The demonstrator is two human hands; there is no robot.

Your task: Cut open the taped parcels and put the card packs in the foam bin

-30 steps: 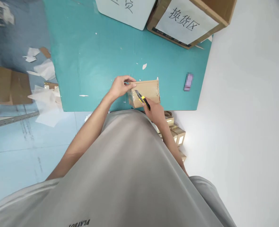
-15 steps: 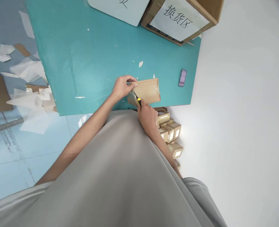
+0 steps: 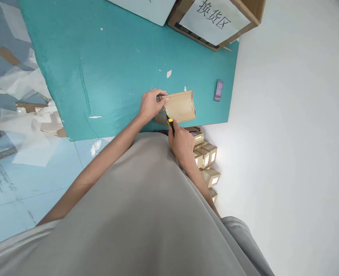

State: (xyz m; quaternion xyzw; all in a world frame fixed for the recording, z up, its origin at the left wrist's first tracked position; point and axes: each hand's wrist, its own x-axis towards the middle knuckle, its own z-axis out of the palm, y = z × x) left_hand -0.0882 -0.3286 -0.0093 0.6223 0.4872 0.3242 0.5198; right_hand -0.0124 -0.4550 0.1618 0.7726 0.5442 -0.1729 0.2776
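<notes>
Gripped in the right hand is a slim black-and-yellow utility knife, its blade at the taped end of a flat rectangular brown cardboard box. The left hand pinches the far left corner of this box, thumb on top. Shiny clear tape looks wrinkled over the smooth, matte cardboard. The box is at the near edge of a smooth green table, near a small irregular white paper scrap.

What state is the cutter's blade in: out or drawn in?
Out: the slim blade extends beyond the yellow front of the cutter, held in the right hand at the small carton.
</notes>
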